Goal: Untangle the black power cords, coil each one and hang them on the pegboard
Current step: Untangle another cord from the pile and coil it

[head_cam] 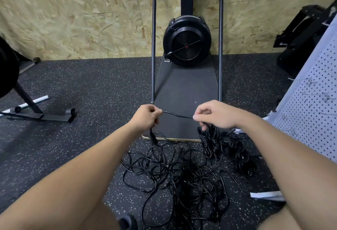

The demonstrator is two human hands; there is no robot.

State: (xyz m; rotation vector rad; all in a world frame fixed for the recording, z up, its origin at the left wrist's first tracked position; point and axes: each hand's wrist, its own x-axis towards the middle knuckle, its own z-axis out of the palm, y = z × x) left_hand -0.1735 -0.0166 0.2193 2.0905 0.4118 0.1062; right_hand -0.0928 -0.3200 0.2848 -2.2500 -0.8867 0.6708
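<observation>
Both bare hands reach forward over a dark rubber floor flecked with white (76,76). The left hand (145,116) has its fingers curled around a thin black power cord (176,115), and the cord's plug end (152,136) hangs down below that fist. The right hand (212,114) pinches the same cord between thumb and fingertips, so a short stretch of it runs nearly level between the two hands, with a slight wave in it. From the right hand the cord drops toward the floor.

Below the hands, in the near middle of the scene, a loose tangled heap of black power cords (178,177) lies spread on the floor. Just to its right, several black cords already wound into tight bundles (229,147) lie side by side.

At the right edge leans a white perforated pegboard (310,106) with thin metal hooks (310,82) on it, well apart from the hands. Farther off, a black round fan housing (187,42) stands on a flat dark grey platform (184,91) between two upright metal poles, against a chipboard wall (73,16). A black metal stand foot (43,115) lies at the far left.
</observation>
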